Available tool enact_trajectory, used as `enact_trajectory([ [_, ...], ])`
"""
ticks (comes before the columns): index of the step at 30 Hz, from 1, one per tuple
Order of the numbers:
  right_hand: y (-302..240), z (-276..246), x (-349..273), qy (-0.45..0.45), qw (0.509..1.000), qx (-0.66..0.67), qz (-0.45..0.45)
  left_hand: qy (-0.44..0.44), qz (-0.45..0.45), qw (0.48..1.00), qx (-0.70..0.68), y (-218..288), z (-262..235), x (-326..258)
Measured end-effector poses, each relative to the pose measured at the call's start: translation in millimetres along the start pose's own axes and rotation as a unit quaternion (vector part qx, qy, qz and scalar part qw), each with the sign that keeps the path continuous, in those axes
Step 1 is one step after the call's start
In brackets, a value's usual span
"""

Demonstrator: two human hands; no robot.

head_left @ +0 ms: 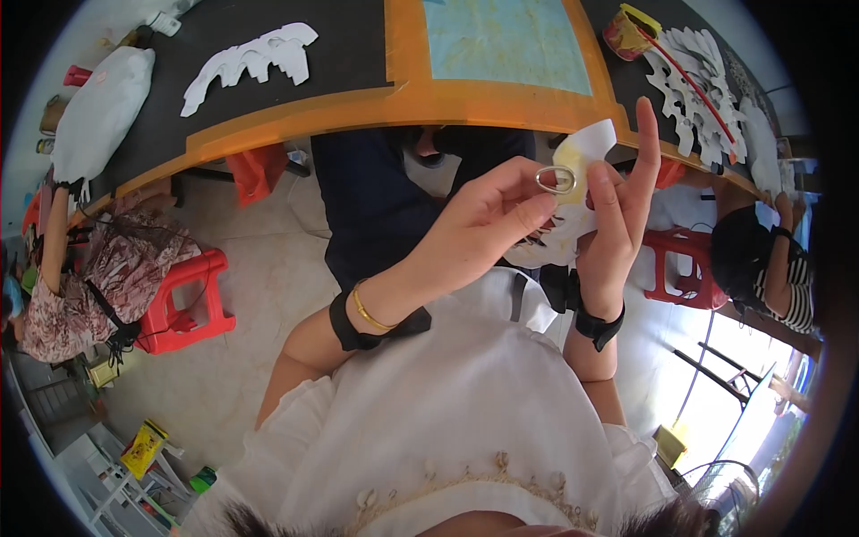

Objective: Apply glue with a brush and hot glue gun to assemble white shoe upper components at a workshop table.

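The white piece (592,140) is held up in both hands, in front of the body, where it overlaps the table's near edge in view; whether it touches that edge I cannot tell. It is thin and flat-looking, with a bent outline, a pale upper end tilted up to the right and a yellowish smear down its middle. Its lower part widens and is partly hidden by the fingers.

The right hand (613,215) pinches its side with the thumb, while 1 finger stands straight up, spread from the rest. The left hand (492,215) has its thumb and bent index finger beside a silver ring (556,181), which overlaps the piece; whether they pinch either I cannot tell.

Orange tape (295,118) lines the table edge and frames a blue sheet (506,45) beyond the hands. On the black tabletop (353,54), 1 scalloped white strip (250,63) lies well apart to the left; a heap of cut pieces (702,85) and a tub (632,32) sit to the right. Pale floor (268,277) separates the left forearm from a red stool (188,304).
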State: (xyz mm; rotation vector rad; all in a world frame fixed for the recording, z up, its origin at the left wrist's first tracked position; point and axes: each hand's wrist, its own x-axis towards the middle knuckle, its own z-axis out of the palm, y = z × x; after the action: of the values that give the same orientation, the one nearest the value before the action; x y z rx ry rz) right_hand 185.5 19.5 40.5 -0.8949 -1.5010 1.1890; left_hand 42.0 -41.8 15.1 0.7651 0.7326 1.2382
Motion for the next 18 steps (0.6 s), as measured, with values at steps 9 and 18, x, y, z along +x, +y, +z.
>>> enact_trajectory([
  [9,-18,-20,-32,-0.001,0.999,0.051,0.006,-0.031,-0.006,0.999,0.011,-3,28,-18],
  [18,-17,0,-35,-0.005,0.999,0.046,-0.024,0.009,0.022,0.997,-0.075,1,21,-23],
])
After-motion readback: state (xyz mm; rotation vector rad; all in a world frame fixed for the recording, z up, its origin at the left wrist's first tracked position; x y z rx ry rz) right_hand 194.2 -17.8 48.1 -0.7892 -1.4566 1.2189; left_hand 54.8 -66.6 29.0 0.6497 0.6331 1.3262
